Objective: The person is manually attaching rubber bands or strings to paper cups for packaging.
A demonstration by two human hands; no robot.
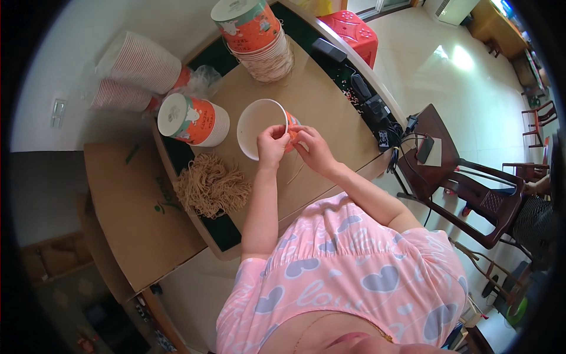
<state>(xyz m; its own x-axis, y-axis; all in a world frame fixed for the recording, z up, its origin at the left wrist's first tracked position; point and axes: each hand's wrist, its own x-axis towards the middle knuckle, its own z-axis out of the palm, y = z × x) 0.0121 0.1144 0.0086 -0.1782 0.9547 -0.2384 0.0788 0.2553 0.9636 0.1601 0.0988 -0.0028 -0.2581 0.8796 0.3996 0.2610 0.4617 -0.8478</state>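
A white-lined paper bucket with an orange printed outside lies tipped on the tabletop, its mouth facing left. My left hand is closed on its rim, thumb and fingers pinched together. Close beside it my right hand pinches at the bucket's orange outer wall; its fingertips hide whatever they hold. A thin tan cord shows just below the right hand. To the left lies a loose heap of tan cords. Behind that, a stack of paper buckets rests on its side.
Another bucket stack, wound with cords, stands at the table's far end. Nested white buckets lean against the wall. A cardboard box adjoins the table's left side. Black adapters line the right edge. Beyond are a red stool and a wooden chair.
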